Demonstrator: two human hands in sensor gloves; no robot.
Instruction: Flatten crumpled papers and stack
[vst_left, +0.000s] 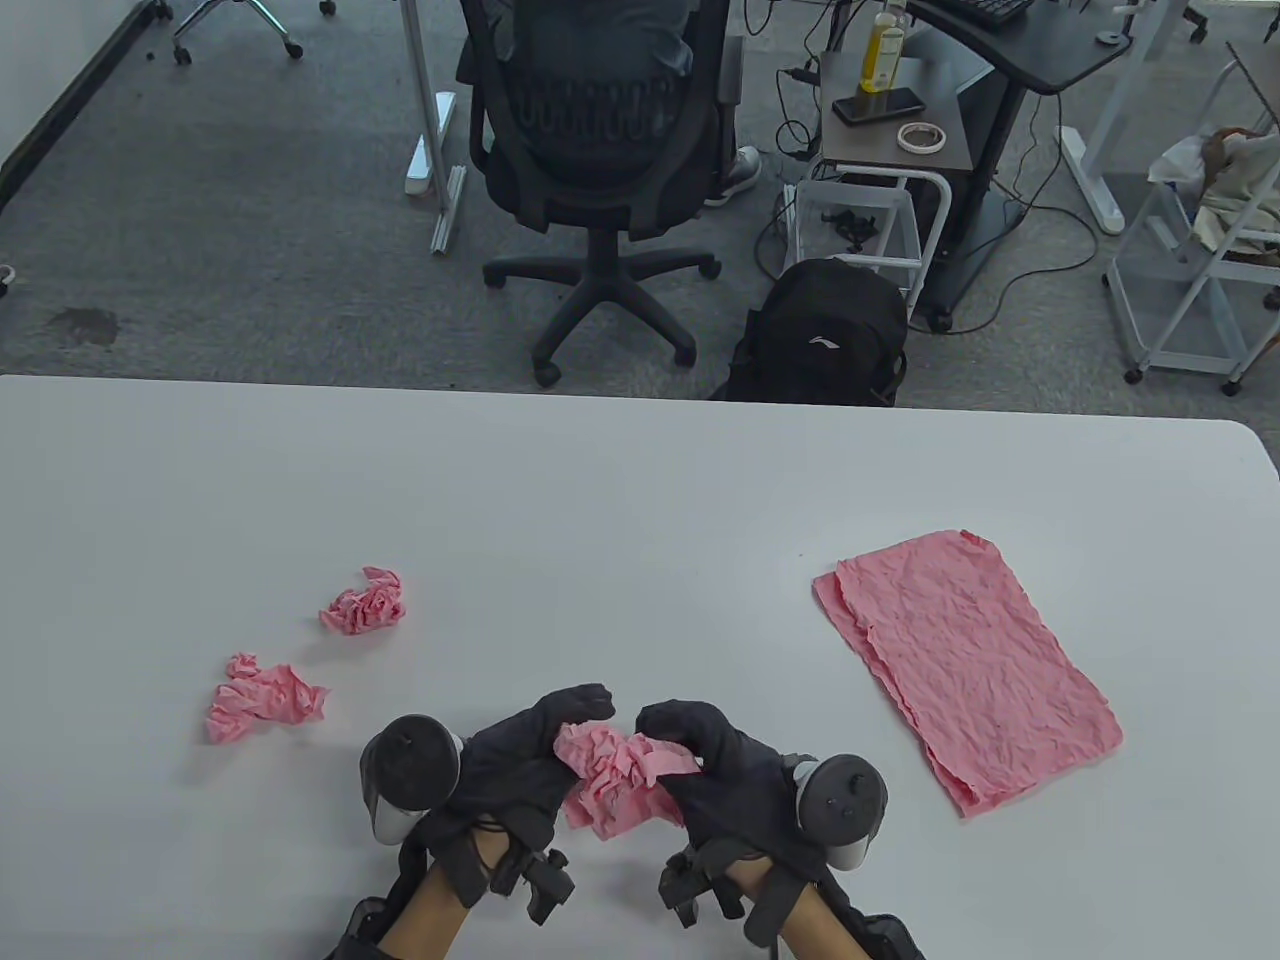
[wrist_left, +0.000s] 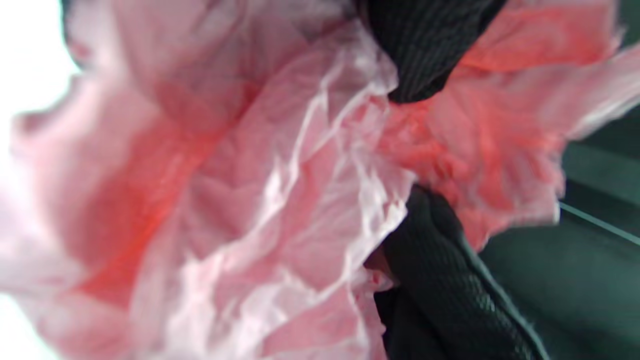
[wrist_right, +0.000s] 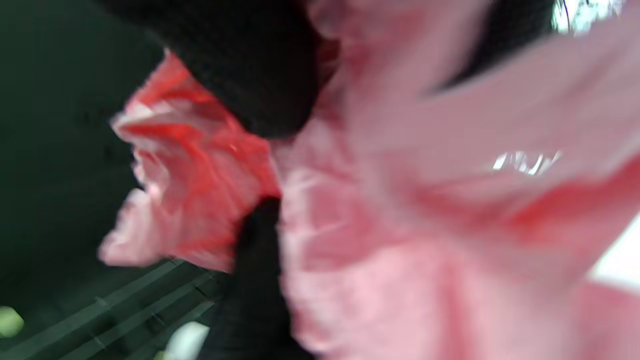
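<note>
White table (vst_left: 640, 500) carries two flattened pink sheets (vst_left: 975, 665) stacked at right; left hand (vst_left: 520, 765) and right hand (vst_left: 725, 770) both grip one crumpled pink paper (vst_left: 620, 775), fingers curled around it.

Crumpled pink paper (wrist_left: 260, 200) fills nearly the whole frame, blurred at the edges. One black gloved finger (wrist_left: 425, 45) presses in from above, another (wrist_left: 445, 280) from below.

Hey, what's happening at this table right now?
Both gloved hands, left hand and right hand, hold one crumpled pink paper between them near the table's front edge. Two more crumpled papers lie to the left. A stack of flattened sheets lies to the right.
</note>
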